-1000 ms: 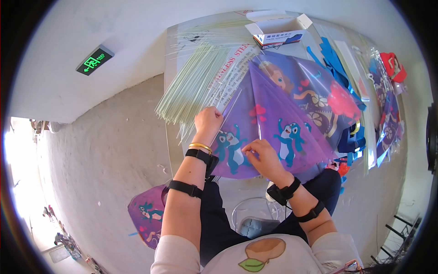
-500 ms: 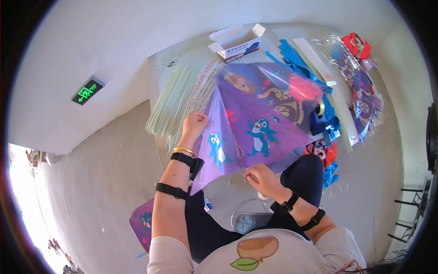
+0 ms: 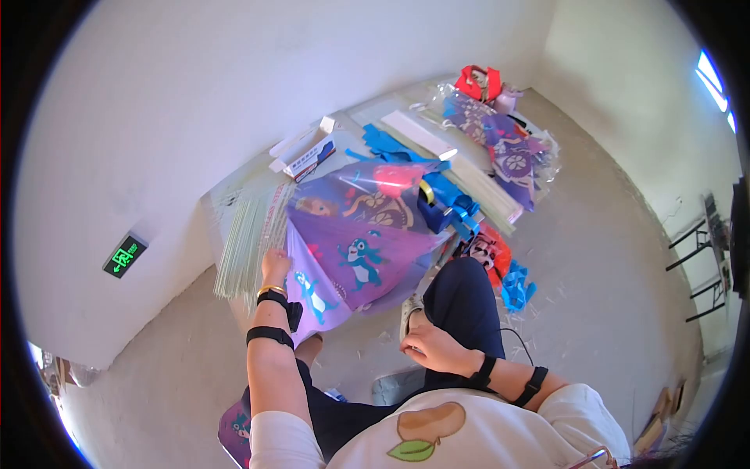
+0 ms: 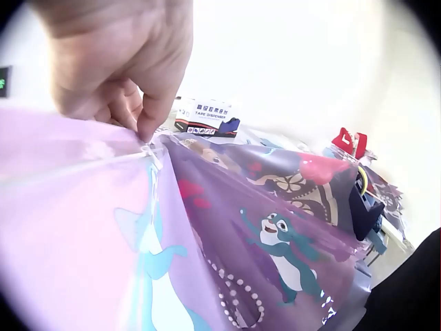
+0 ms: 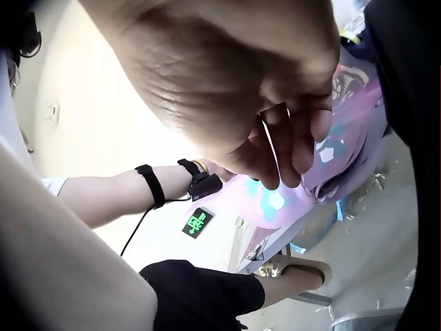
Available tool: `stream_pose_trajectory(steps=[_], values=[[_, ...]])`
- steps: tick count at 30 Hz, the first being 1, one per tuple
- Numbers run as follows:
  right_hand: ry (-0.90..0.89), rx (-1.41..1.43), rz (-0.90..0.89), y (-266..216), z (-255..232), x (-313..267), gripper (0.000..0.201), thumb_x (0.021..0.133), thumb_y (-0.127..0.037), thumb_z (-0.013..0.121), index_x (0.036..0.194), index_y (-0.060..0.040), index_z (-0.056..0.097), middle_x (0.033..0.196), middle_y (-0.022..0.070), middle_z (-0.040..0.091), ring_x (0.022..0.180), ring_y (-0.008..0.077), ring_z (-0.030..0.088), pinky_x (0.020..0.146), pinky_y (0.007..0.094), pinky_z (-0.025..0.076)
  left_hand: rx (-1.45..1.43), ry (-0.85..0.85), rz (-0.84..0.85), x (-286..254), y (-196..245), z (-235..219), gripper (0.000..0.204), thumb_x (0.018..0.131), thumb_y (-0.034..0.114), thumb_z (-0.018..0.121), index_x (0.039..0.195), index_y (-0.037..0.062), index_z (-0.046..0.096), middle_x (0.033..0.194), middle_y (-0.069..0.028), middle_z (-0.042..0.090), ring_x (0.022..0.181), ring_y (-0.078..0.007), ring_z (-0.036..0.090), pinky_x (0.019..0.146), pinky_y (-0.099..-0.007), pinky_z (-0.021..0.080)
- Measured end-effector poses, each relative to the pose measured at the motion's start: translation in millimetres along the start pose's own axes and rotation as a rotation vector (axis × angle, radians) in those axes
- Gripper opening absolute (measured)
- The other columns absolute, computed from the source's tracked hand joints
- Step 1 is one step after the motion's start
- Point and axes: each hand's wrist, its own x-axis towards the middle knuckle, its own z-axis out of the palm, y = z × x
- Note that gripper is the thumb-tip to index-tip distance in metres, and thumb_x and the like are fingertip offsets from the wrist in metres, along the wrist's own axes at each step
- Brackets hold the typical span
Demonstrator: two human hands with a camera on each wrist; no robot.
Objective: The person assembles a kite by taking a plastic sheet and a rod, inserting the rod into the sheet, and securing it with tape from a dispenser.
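Note:
My left hand pinches the upper left edge of a purple printed plastic sheet. In the left wrist view its thumb and fingertips meet at a corner where a pale thin strip runs along the fold. Blue-green cartoon animals and a string of white dots decorate the raised sheet. My right hand hangs apart from the sheet, near my raised knee. Its fingers are loosely curled, with nothing visible between them in the right wrist view.
Thin pale rods lie in a bundle left of the sheet. Behind stands an open tape dispenser box. To the right are blue strips, a dark blue tape dispenser, long pale strips and wrapped purple sheets.
My right hand has drawn back from the sheet toward my body. The left keeps hold of the sheet's edge. The head view has turned right, bringing more of the right-hand floor into sight.

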Motion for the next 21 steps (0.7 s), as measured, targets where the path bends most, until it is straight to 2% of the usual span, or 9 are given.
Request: stream_pose_trajectory(steps=[5, 7, 9, 11, 13, 14, 16, 18, 21], values=[[0.069, 0.014, -0.001, -15.9, -31.4, -14.3, 0.007, 0.084, -0.011, 0.062, 0.088, -0.0057, 0.064, 0.084, 0.0103, 0.063, 0.086, 0.0305, 0.061, 0.073, 0.0417, 0.048, 0.064, 0.074, -0.007, -2.3, -10.8, 5.1, 0.028, 0.071, 0.015, 0.074, 0.098, 0.0089, 0.068, 0.1, -0.017, 0.069, 0.099, -0.0331, 0.066, 0.086, -0.0425, 0.051], [0.059, 0.034, 0.001, -15.5, -35.9, -10.6, 0.007, 0.084, -0.01, 0.062, 0.088, -0.0055, 0.064, 0.084, 0.0107, 0.063, 0.085, 0.0311, 0.061, 0.073, 0.0419, 0.048, -0.099, 0.073, -0.069, 20.2, -47.7, 23.3, 0.03, 0.071, 0.016, 0.076, 0.099, 0.0097, 0.068, 0.1, -0.0181, 0.069, 0.099, -0.0339, 0.066, 0.086, -0.0426, 0.051], [0.119, 0.015, -0.014, -11.8, -35.6, -4.4, 0.007, 0.083, -0.008, 0.062, 0.089, -0.0051, 0.064, 0.084, 0.0115, 0.064, 0.083, 0.0321, 0.061, 0.072, 0.0426, 0.048, -0.105, 0.084, 0.01, 15.7, -51.9, 19.3, 0.029, 0.076, 0.006, 0.071, 0.104, 0.0061, 0.064, 0.076, -0.0053, 0.064, 0.064, -0.0156, 0.06, 0.054, -0.0326, 0.047], [0.12, 0.076, -0.056, -13.7, -38.6, 3.4, 0.007, 0.082, -0.006, 0.063, 0.089, -0.0052, 0.064, 0.083, 0.0118, 0.065, 0.082, 0.0325, 0.061, 0.072, 0.043, 0.048, -0.178, 0.059, -0.002, 5.4, -42.6, 8.5, 0.035, 0.075, 0.006, 0.071, 0.109, 0.0071, 0.064, 0.073, -0.0032, 0.063, 0.06, -0.015, 0.058, 0.051, -0.0315, 0.045], [0.136, 0.061, -0.054, -12.7, -44.5, 8.6, 0.01, 0.082, -0.005, 0.062, 0.092, -0.0046, 0.065, 0.082, 0.0099, 0.065, 0.08, 0.0298, 0.063, 0.071, 0.0388, 0.048, -0.243, -0.052, -0.094, -29.2, -4.6, -21.3, 0.041, 0.076, 0.005, 0.07, 0.116, 0.0071, 0.061, 0.083, -0.0058, 0.066, 0.07, -0.0167, 0.061, 0.058, -0.0307, 0.047], [0.121, 0.05, -0.039, -9.9, -46.8, 12.1, 0.01, 0.083, -0.004, 0.062, 0.092, -0.0045, 0.066, 0.082, 0.0096, 0.065, 0.08, 0.0293, 0.063, 0.071, 0.0379, 0.048, -0.234, -0.035, -0.111, -35.2, -1.9, -28.2, 0.041, 0.076, 0.005, 0.07, 0.116, 0.0071, 0.061, 0.083, -0.0058, 0.066, 0.07, -0.0167, 0.061, 0.058, -0.0307, 0.047], [0.126, 0.073, -0.026, -4.0, -52.3, 22.6, 0.008, 0.083, -0.005, 0.063, 0.09, -0.0049, 0.066, 0.083, 0.0102, 0.065, 0.08, 0.03, 0.062, 0.071, 0.0394, 0.048, -0.515, -0.221, -0.137, -40.1, -0.2, -33.3, 0.044, 0.078, 0.003, 0.068, 0.121, 0.0063, 0.058, 0.103, -0.0101, 0.065, 0.089, -0.0189, 0.062, 0.072, -0.0315, 0.049], [0.125, 0.118, 0.057, -2.4, -57.6, 38.0, 0.007, 0.084, -0.005, 0.062, 0.089, -0.0049, 0.066, 0.082, 0.01, 0.065, 0.079, 0.0293, 0.062, 0.071, 0.0397, 0.048, -0.588, -0.235, -0.166, -47.3, 2.8, -33.5, 0.046, 0.077, 0.0, 0.067, 0.122, 0.0051, 0.057, 0.107, -0.0114, 0.065, 0.091, -0.0211, 0.062, 0.074, -0.0337, 0.051], [0.183, 0.189, 0.049, 4.2, -63.3, 69.0, 0.008, 0.084, -0.004, 0.061, 0.09, -0.0046, 0.066, 0.082, 0.0096, 0.064, 0.079, 0.028, 0.061, 0.071, 0.0384, 0.048, -0.691, -0.275, -0.197, -48.5, -6.9, -20.7, 0.049, 0.077, -0.005, 0.066, 0.124, 0.0031, 0.054, 0.114, -0.0131, 0.064, 0.095, -0.0231, 0.062, 0.077, -0.0363, 0.052]])
